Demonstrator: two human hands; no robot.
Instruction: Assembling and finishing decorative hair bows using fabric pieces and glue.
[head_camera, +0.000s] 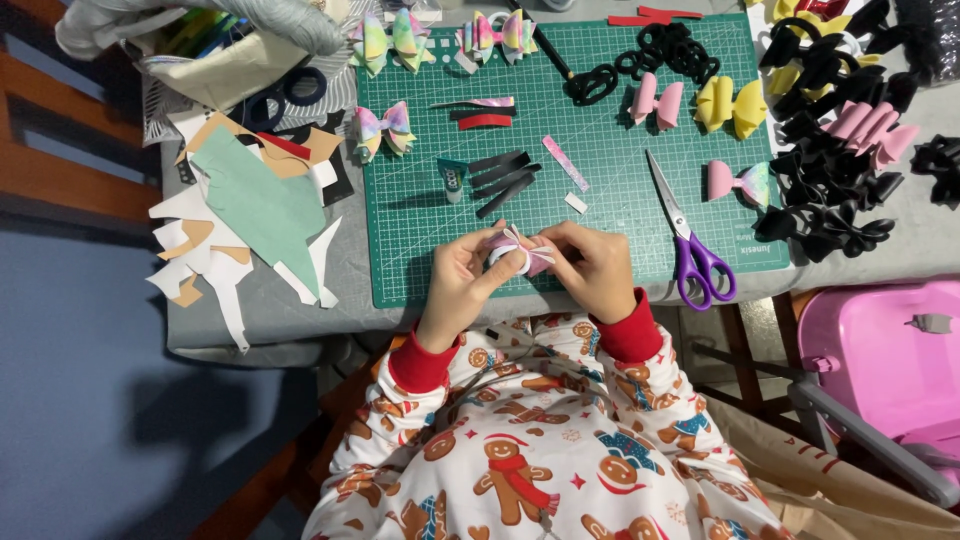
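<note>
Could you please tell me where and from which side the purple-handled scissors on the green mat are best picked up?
Probably by the purple handle loops of the scissors. They lie flat, handles at the mat's near edge towards the person, closed blades pointing away. The right hand sits just beside them, so coming from the near side keeps fingers off the tips.

A green cutting mat (600, 170) lies on the grey table; purple scissors (690, 235) rest on the mat's right side; a small glue tube (452, 180) lies near its middle, with black strips (503, 177) just beside it; rainbow bows (440, 38) sit along the mat's top edge; a pink bow (655, 102) and a yellow bow (730, 105) sit at its upper right; paper scraps (250, 215) lie left of the mat; black bows (830, 205) are piled right of it.
</note>
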